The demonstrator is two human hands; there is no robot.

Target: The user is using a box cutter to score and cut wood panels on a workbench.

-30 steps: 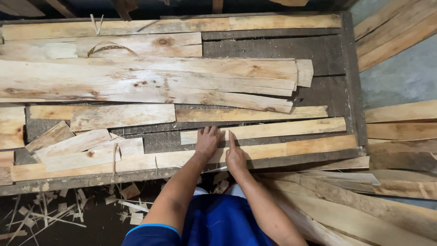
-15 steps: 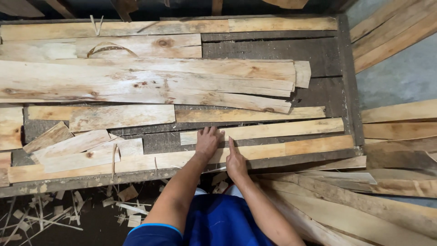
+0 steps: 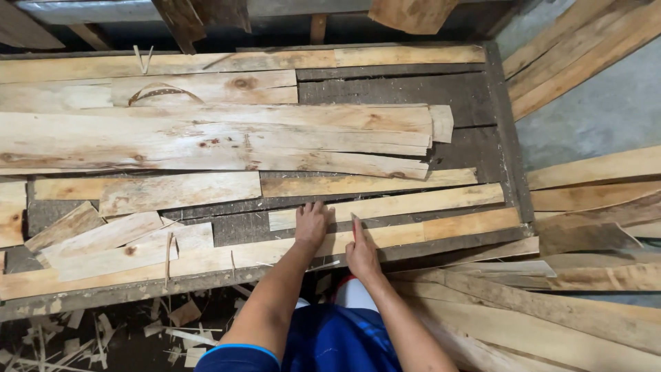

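Observation:
My left hand (image 3: 311, 223) lies flat, palm down, on the left end of a pale wooden slat (image 3: 413, 204) on a dark workbench (image 3: 385, 88). Close beside it, my right hand (image 3: 361, 252) rests on a longer slat (image 3: 220, 258) that runs along the bench's near edge, with the forefinger stretched out toward the upper slat. Neither hand grips anything. Several rough planks (image 3: 213, 138) lie stacked across the bench behind the hands.
Short offcut boards (image 3: 103, 238) lie at the bench's left. More long planks (image 3: 592, 179) are piled to the right and lean at the upper right (image 3: 578, 48). Wood chips and splinters (image 3: 103, 331) litter the floor below the bench's left.
Both hands stay on the same slats near the bench's front edge; the view has shifted only slightly.

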